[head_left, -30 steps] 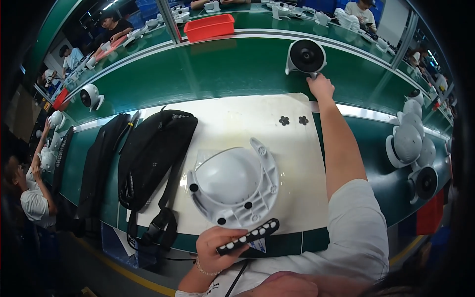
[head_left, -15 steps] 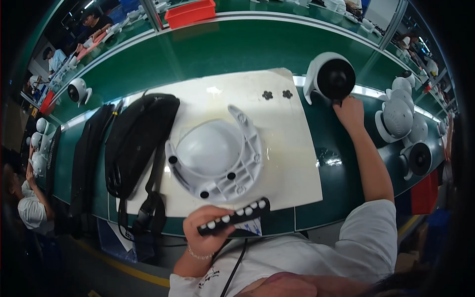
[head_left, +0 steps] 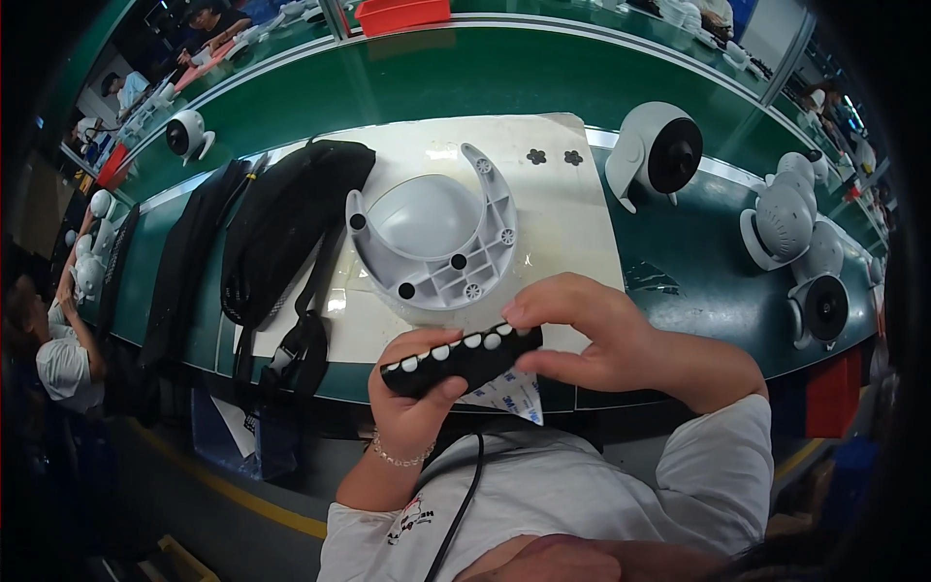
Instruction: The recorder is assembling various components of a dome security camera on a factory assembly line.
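Near the bench's front edge, my left hand [head_left: 412, 398] is closed round the left part of a black strip [head_left: 465, 361] with several white round spots. My right hand [head_left: 606, 335] has finger and thumb at the strip's right end, one along its upper edge and one below. A sheet of backing paper [head_left: 509, 396] hangs under the strip. Just beyond my hands lies a white plastic housing [head_left: 499, 209] with a curved, ribbed rim and a smooth rounded middle. Three black round pads [head_left: 459, 262] sit on that rim; other round recesses there are bare.
A cream board [head_left: 572, 233] lies under the housing, with two small dark flower-shaped pieces [head_left: 536, 156] on it. To the left is a black bag [head_left: 286, 223] with straps. A white camera [head_left: 635, 145] with a black face stands right, before several similar units [head_left: 784, 213].
My right hand has let go of the white camera at the right and come back to the strip. That camera now faces more to the right. My left hand still holds the strip.
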Action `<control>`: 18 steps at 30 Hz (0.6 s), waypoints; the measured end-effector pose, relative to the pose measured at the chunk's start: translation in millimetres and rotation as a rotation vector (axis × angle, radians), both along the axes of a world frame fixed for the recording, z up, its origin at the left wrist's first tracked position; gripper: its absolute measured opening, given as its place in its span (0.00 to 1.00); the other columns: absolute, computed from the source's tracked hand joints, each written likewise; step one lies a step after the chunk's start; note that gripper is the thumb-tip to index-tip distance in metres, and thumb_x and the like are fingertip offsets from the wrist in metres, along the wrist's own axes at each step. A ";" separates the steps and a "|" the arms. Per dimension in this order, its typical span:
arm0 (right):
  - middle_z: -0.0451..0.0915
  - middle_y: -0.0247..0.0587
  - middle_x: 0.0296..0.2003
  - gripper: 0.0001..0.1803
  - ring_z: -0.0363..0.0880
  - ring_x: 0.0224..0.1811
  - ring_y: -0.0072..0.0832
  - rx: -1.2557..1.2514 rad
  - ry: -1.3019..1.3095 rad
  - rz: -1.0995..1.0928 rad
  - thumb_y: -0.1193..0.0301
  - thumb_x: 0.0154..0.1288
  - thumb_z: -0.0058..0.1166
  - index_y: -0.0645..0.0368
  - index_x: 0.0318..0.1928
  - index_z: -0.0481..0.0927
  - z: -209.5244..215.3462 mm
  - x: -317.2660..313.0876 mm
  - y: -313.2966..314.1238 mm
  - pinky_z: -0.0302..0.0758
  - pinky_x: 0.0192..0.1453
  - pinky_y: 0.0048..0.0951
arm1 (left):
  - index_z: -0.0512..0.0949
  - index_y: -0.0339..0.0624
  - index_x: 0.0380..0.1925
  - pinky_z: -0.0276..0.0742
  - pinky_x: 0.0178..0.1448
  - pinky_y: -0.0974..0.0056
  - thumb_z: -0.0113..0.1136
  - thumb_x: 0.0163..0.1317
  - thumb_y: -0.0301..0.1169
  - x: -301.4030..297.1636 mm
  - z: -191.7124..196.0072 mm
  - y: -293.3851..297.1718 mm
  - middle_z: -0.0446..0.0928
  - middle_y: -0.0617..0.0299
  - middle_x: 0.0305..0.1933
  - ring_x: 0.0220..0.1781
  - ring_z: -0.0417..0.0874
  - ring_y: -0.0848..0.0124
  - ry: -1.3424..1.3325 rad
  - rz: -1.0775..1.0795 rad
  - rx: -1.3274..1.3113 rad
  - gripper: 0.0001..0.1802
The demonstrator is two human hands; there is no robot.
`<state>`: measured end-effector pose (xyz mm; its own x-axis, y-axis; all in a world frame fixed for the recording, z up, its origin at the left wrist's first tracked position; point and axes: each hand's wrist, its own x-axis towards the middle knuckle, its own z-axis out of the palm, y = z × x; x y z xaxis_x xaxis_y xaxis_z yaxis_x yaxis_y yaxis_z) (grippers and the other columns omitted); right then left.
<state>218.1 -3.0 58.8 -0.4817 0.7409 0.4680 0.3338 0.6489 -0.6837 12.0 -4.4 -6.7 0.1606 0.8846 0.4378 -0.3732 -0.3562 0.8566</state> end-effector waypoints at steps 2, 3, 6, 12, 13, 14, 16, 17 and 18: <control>0.74 0.42 0.40 0.22 0.73 0.43 0.32 0.068 0.001 0.040 0.74 0.45 0.64 0.60 0.43 0.72 -5.6 -4.3 0.8 0.70 0.45 0.29 | 0.71 0.34 0.34 0.69 0.49 0.66 0.65 0.45 0.23 8.8 15.1 -6.4 0.74 0.51 0.41 0.45 0.74 0.69 -0.188 -0.013 -0.181 0.17; 0.73 0.41 0.40 0.19 0.73 0.41 0.30 -0.011 0.052 0.019 0.74 0.48 0.61 0.60 0.43 0.72 -7.8 -4.4 -0.3 0.70 0.44 0.27 | 0.71 0.33 0.35 0.70 0.45 0.68 0.65 0.44 0.20 11.7 20.1 -10.0 0.74 0.55 0.38 0.41 0.74 0.72 -0.219 0.005 -0.263 0.16; 0.73 0.39 0.38 0.16 0.73 0.37 0.27 -0.079 0.108 0.007 0.76 0.51 0.58 0.59 0.42 0.73 -11.4 -2.8 -2.5 0.71 0.40 0.25 | 0.71 0.33 0.34 0.71 0.39 0.72 0.64 0.44 0.18 -3.1 2.6 -11.8 0.75 0.60 0.34 0.35 0.75 0.76 0.001 -0.054 -0.325 0.16; 0.75 0.40 0.31 0.13 0.75 0.32 0.31 -0.007 0.098 -0.039 0.81 0.46 0.60 0.61 0.34 0.74 -16.5 -1.5 -3.3 0.72 0.35 0.26 | 0.74 0.32 0.27 0.66 0.30 0.75 0.64 0.45 0.18 4.3 3.9 -10.2 0.74 0.66 0.24 0.26 0.70 0.81 0.081 0.059 -0.233 0.09; 0.76 0.40 0.30 0.12 0.75 0.31 0.32 0.085 0.089 -0.047 0.82 0.46 0.59 0.61 0.33 0.74 -18.9 -0.9 -2.4 0.72 0.34 0.26 | 0.74 0.32 0.26 0.65 0.29 0.76 0.64 0.45 0.18 5.3 4.1 -10.4 0.74 0.66 0.23 0.25 0.69 0.81 0.098 0.072 -0.215 0.08; 0.76 0.40 0.30 0.12 0.75 0.31 0.32 0.083 0.089 -0.047 0.82 0.46 0.59 0.61 0.33 0.74 -19.9 -0.9 -1.9 0.72 0.34 0.26 | 0.74 0.32 0.26 0.65 0.29 0.76 0.64 0.45 0.18 6.2 4.0 -10.5 0.74 0.66 0.23 0.25 0.69 0.81 0.099 0.071 -0.217 0.08; 0.76 0.39 0.30 0.13 0.76 0.31 0.33 0.188 0.081 -0.075 0.83 0.43 0.60 0.61 0.32 0.74 -21.4 -1.9 -0.5 0.72 0.32 0.26 | 0.75 0.32 0.25 0.63 0.27 0.76 0.64 0.46 0.19 7.5 3.4 -10.6 0.73 0.66 0.21 0.23 0.68 0.81 0.087 0.063 -0.218 0.07; 0.76 0.39 0.30 0.13 0.76 0.31 0.33 0.186 0.081 -0.074 0.83 0.43 0.60 0.61 0.32 0.74 -22.1 -1.6 -0.5 0.72 0.32 0.26 | 0.75 0.32 0.25 0.63 0.27 0.76 0.64 0.46 0.19 7.7 2.0 -10.4 0.73 0.66 0.21 0.23 0.68 0.81 0.088 0.065 -0.220 0.07; 0.76 0.39 0.31 0.13 0.77 0.32 0.34 0.218 0.047 -0.074 0.83 0.43 0.60 0.60 0.32 0.74 -22.7 -0.9 -0.7 0.72 0.32 0.27 | 0.75 0.32 0.25 0.63 0.27 0.76 0.64 0.46 0.19 7.9 -0.2 -10.1 0.73 0.67 0.21 0.23 0.68 0.81 0.083 0.074 -0.225 0.07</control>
<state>217.3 -3.7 36.1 -0.4039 0.6522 0.6415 0.3573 0.7580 -0.5458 19.9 -14.6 -6.9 0.1187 0.9690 0.2167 -0.2785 -0.1769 0.9440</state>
